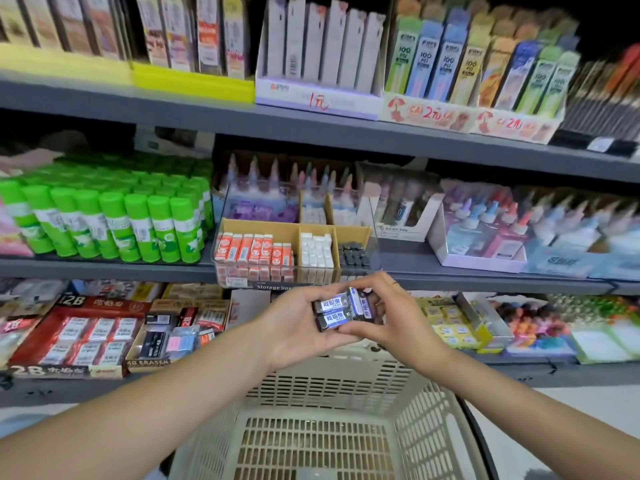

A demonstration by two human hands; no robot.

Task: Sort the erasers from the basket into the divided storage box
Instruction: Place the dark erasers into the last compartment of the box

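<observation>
Left hand (pixel 294 327) and right hand (pixel 391 317) together grip black erasers (pixel 341 308) above basket (pixel 426 441), below storage box (pixel 294 252).

"Storage box" on the clear divided box (pixel 273 287); "4B ERASER" on a carton (pixel 148 362)

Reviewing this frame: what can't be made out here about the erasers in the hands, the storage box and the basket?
Head view only:
- How many black erasers with blue-white sleeves are held: the left hand and right hand wrap round them.
- Rear compartments of the clear divided storage box: blurred.
- Floor of the beige slotted plastic basket: cut off by the bottom edge, so remaining contents are unknown.
- Sleeve print: too small.
</observation>
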